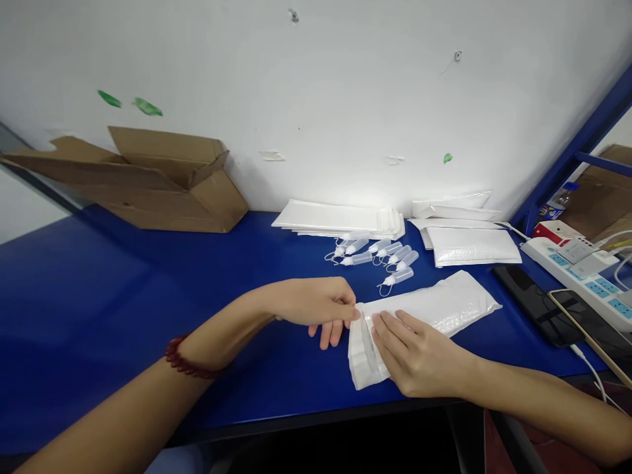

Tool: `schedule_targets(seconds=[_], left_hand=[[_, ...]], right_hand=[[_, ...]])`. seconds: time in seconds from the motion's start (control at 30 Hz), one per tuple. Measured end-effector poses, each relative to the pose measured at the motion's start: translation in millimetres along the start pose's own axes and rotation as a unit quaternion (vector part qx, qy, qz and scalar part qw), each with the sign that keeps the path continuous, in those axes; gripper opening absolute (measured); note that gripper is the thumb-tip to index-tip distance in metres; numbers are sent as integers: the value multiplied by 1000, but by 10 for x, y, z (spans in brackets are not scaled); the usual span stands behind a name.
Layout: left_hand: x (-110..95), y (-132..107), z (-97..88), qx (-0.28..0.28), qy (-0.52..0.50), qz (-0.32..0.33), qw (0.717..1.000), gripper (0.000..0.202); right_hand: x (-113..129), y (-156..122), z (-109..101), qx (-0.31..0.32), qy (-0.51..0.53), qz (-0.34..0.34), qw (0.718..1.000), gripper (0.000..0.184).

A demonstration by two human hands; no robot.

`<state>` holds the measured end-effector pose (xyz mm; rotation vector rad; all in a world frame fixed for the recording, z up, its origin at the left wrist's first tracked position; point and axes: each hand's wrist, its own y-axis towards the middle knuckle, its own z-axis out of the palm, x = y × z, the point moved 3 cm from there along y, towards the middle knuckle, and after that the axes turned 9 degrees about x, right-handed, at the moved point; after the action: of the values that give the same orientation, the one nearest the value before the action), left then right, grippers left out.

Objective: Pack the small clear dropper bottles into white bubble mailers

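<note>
A white bubble mailer (444,303) lies at a slant on the table, its flap end toward the left. At that end my left hand (316,304) pinches the upper corner between thumb and index finger, with the other fingers curled beneath. My right hand (417,352) bears down on the mailer beside the flap fold, fingers bent and close together, gripping its near part. That hand covers the middle of the mailer. Whatever may be inside cannot be made out.
Behind the mailer lie several small clear dropper bottles (356,259). Against the wall are a stack of flat white mailers (330,217) and several filled-looking mailers (476,247). An open cardboard box (168,197) stands left. Phones (536,306) and a power strip (575,276) occupy the right.
</note>
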<state>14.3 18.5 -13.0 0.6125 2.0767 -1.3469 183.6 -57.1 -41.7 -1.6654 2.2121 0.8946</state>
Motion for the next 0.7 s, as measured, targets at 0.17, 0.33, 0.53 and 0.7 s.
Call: schedule_targets(seconds=[0.17,0.33,0.53,0.7], left_hand=[[-106,-101,84,46,43,84,994,23],[-117,-43,128,12,27,111,993,20],[-178,51,212,-24,52,131,990,10],[-228,95,279,-47,114,145,982,10]], right_hand=[[21,-12,69,29,26,1,999,34],[32,-6,31,3,14,10,1000,30],[14,-17,-21,-45,14,3,999,25],[-47,17,-80,-62,66,34,995,18]])
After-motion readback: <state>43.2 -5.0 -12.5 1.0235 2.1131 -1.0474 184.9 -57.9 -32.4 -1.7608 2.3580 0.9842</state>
